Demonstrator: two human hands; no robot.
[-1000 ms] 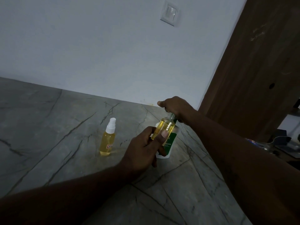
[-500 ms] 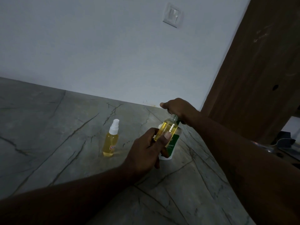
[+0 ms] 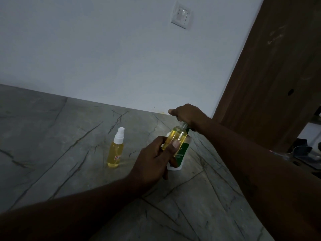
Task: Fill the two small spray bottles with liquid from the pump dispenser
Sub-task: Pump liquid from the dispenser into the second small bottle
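Note:
My left hand point(image 3: 154, 158) grips a small clear spray bottle point(image 3: 176, 137) of yellow liquid, tilted, with its bare neck pointing up and right. My right hand point(image 3: 188, 115) covers the top of the white pump dispenser with a green label point(image 3: 181, 156), right over that neck. The pump head is hidden under my hand. A second small spray bottle point(image 3: 116, 149), with yellow liquid and a white spray cap on, stands upright on the grey marble surface point(image 3: 52, 145) to the left, apart from both hands.
A white wall with a light switch point(image 3: 181, 14) rises behind the surface. A brown wooden door point(image 3: 271, 75) stands at the right. Dark clutter and cables point(image 3: 304, 152) lie beyond the surface's right edge.
Both hands hold the same grip as before. The view has shifted slightly, and the held bottle stays under the pump.

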